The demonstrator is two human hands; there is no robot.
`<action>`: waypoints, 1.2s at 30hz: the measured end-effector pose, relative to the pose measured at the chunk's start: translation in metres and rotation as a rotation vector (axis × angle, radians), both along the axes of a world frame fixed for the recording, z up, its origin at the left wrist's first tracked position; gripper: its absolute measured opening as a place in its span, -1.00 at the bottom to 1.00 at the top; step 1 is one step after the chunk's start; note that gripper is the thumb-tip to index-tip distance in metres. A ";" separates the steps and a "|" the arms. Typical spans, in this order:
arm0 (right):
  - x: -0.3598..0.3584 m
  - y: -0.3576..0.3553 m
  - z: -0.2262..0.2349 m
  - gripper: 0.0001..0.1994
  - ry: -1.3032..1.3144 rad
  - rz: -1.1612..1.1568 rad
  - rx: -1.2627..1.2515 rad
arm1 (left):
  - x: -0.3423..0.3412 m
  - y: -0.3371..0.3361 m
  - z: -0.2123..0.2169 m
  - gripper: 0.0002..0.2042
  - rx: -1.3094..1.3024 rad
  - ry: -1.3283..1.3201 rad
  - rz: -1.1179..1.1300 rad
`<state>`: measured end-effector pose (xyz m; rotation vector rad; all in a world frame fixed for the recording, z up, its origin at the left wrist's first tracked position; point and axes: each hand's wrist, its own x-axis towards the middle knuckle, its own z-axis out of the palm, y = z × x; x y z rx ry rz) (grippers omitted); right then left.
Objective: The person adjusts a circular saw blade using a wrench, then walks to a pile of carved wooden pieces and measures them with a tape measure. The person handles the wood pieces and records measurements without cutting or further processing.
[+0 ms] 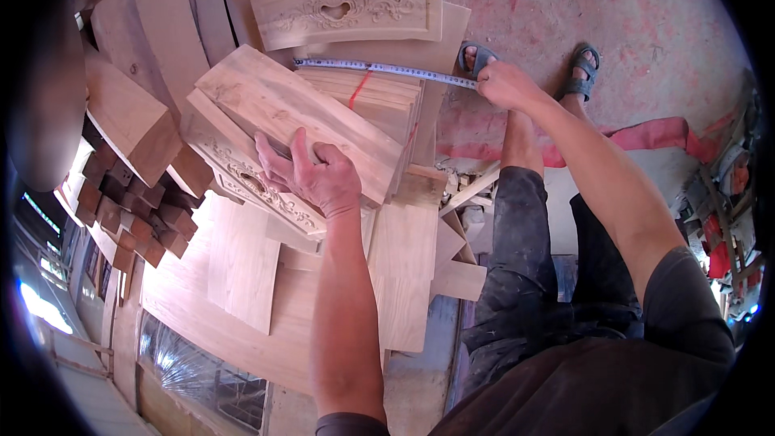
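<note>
My right hand (506, 85) is closed on the end of a tape measure (387, 69). Its pale strip stretches left across the upper end of a stack of pale wooden boards (387, 103), which has a red mark. Over that stack a thick plain board (274, 109) lies at a slant. Along its lower left side is a carved wooden panel (262, 190) with a scroll pattern. My left hand (319, 182) rests against the plain board's lower edge, above the carving, its fingers spread and partly bent. The undersides of those fingers are hidden.
Another carved panel (347, 10) lies beyond the tape. At left are stacked wooden blocks (133, 210) and a larger wooden piece (133, 125). Wide pale boards (242, 274) lie below. Wood scraps (468, 190) sit beside my legs. A red cloth strip (658, 133) crosses the dusty floor.
</note>
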<state>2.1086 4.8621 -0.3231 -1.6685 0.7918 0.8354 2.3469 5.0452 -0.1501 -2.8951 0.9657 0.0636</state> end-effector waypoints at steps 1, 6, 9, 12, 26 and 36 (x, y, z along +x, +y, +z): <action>0.000 -0.001 0.000 -0.70 0.000 0.036 -0.003 | 0.000 0.000 0.000 -0.71 0.004 -0.001 0.001; -0.006 -0.002 0.007 -0.68 0.029 0.009 0.007 | 0.000 0.001 0.000 -0.72 0.017 -0.024 -0.004; -0.004 0.001 0.013 -0.67 0.063 -0.052 0.050 | 0.001 0.001 -0.001 -0.72 0.015 -0.028 -0.002; -0.001 0.005 0.017 -0.68 0.113 -0.029 0.029 | 0.001 0.001 0.000 -0.72 0.006 -0.016 -0.003; 0.000 0.006 0.022 -0.70 0.168 -0.058 0.002 | 0.001 0.001 0.001 -0.71 0.007 -0.010 0.011; -0.005 0.015 0.016 -0.71 0.174 -0.076 -0.041 | 0.002 0.002 -0.001 -0.71 -0.022 -0.015 -0.002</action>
